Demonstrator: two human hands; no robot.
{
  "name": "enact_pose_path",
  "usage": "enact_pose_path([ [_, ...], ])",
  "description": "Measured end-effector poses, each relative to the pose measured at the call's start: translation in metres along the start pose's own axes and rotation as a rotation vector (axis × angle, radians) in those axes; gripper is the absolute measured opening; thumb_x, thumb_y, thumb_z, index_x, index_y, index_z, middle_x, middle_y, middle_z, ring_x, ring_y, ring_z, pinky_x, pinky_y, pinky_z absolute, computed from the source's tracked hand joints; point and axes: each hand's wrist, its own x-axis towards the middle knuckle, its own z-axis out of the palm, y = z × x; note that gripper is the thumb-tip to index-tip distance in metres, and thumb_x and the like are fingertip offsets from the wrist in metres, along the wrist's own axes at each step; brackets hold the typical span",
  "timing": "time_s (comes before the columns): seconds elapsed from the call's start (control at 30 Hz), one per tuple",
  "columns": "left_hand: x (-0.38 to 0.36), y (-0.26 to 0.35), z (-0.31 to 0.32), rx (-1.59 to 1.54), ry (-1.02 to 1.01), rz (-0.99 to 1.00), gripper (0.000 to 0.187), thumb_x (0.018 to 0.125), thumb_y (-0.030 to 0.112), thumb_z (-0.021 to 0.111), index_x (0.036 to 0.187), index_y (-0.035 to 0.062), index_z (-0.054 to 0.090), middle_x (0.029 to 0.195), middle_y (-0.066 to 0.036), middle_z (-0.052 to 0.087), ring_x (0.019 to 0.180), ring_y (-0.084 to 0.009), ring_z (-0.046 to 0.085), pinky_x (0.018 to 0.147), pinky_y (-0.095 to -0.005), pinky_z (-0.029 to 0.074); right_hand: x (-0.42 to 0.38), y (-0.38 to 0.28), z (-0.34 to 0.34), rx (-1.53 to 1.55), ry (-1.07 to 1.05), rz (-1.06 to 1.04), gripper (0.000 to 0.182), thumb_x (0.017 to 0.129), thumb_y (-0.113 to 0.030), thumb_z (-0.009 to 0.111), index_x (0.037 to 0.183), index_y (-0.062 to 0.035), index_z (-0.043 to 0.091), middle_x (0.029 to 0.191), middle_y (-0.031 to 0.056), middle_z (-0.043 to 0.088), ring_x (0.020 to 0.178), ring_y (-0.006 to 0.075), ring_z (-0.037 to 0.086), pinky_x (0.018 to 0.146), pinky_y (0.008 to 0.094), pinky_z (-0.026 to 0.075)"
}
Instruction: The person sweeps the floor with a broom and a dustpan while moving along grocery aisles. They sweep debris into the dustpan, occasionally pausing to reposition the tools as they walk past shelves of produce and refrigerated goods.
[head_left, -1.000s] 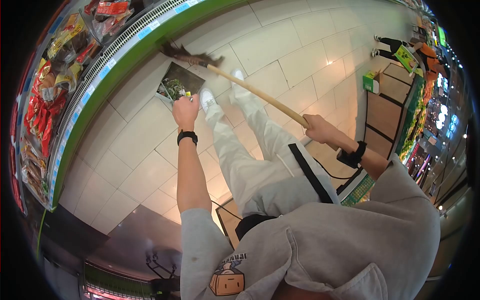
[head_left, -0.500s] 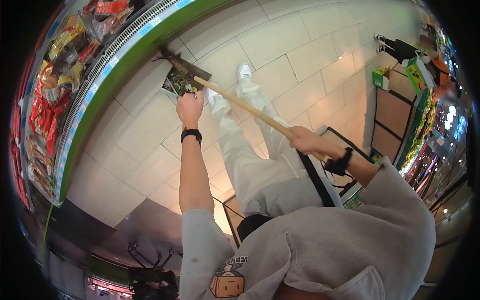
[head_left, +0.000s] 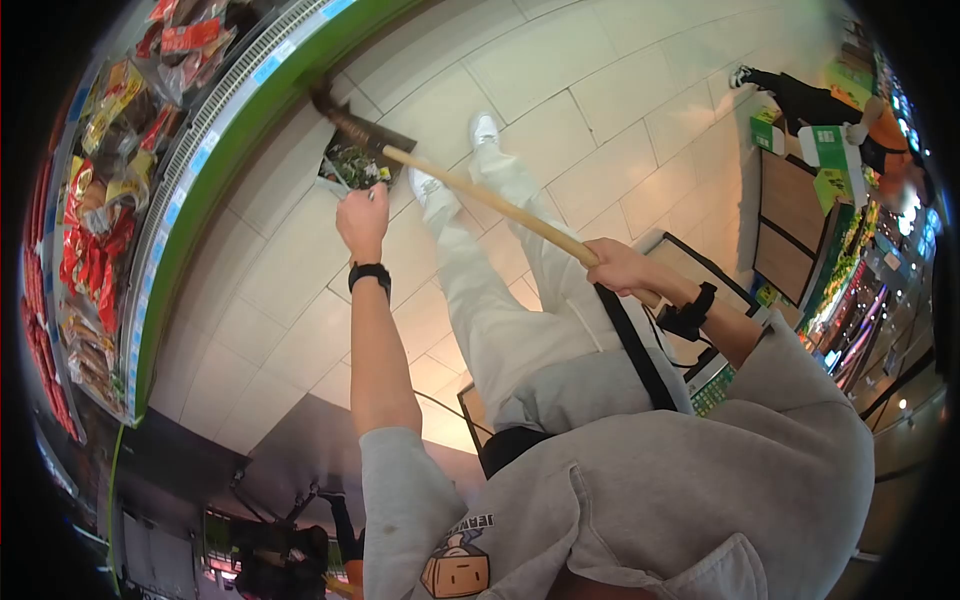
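Head view: left hand gripping dustpan handle; right hand wrapped around broom stick; bristles over dustpan, beside shelf.

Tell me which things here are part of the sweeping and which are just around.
In use: broom in right hand; dustpan with green scraps, held by left hand.
Just around: packaged snacks on the shelf; cardboard boxes; another person's legs.

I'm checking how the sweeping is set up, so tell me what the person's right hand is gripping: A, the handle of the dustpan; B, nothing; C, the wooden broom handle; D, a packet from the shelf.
C: the right hand is closed around the wooden broom handle, while the left hand holds the dustpan by the shelf base.
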Motion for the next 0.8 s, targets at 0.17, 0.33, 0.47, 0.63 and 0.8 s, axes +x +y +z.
enact_pose_path([
  [0.17, -0.006, -0.006, 0.002, 0.032, 0.044, 0.04, 0.038, 0.075, 0.032, 0.049, 0.071, -0.0018, 0.065, 0.069, -0.025, 0.058, 0.067, -0.0413, 0.058, 0.066, -0.0459, 0.047, -0.04, 0.009, -0.003, -0.074, 0.148, -0.047, 0.013, 0.069, -0.004, 0.05, 0.078, 0.0009, 0.044, 0.051, 0.008, 0.045, 0.034, 0.0155, 0.043, 0.032, 0.0309, 0.034],
  [0.33, -0.012, -0.005, -0.015, 0.031, 0.038, 0.06, 0.037, 0.076, 0.03, 0.048, 0.068, -0.0031, 0.064, 0.066, -0.027, 0.057, 0.065, -0.0421, 0.057, 0.064, -0.0462, 0.047, -0.055, 0.061, -0.029, -0.221, 0.361, -0.191, 0.02, 0.07, -0.003, 0.049, 0.089, 0.0016, 0.047, 0.056, 0.005, 0.044, 0.037, 0.0139, 0.043, 0.032, 0.0286, 0.033],
  [0.47, -0.036, -0.056, -0.023, 0.01, 0.018, 0.058, 0.036, 0.076, 0.027, 0.047, 0.063, -0.0043, 0.061, 0.061, -0.028, 0.053, 0.058, -0.0422, 0.055, 0.06, -0.0464, 0.045, -0.062, 0.067, -0.046, -0.094, 0.468, -0.016, 0.015, 0.071, -0.003, 0.048, 0.086, 0.0016, 0.046, 0.056, 0.0055, 0.043, 0.038, 0.0142, 0.043, 0.032, 0.0288, 0.034],
  [0.63, -0.067, -0.077, -0.048, -0.003, -0.011, -0.009, 0.035, 0.075, 0.024, 0.047, 0.061, -0.0062, 0.059, 0.058, -0.027, 0.052, 0.054, -0.0416, 0.054, 0.056, -0.0458, 0.044, -0.022, 0.057, -0.062, -0.021, 0.48, 0.027, 0.009, 0.072, -0.002, 0.046, 0.08, 0.0013, 0.043, 0.055, 0.0055, 0.041, 0.037, 0.0133, 0.041, 0.03, 0.0279, 0.034],
  [0.8, -0.062, -0.096, -0.023, 0.065, 0.124, 0.097, 0.034, 0.075, 0.023, 0.049, 0.061, -0.0066, 0.058, 0.059, -0.026, 0.053, 0.051, -0.0407, 0.052, 0.053, -0.0455, 0.043, 0.018, 0.023, -0.032, -0.141, 0.486, -0.041, 0.01, 0.07, 0.0, 0.043, 0.077, 0.0066, 0.043, 0.057, 0.0146, 0.048, 0.038, 0.0208, 0.048, 0.032, 0.0332, 0.04],
])
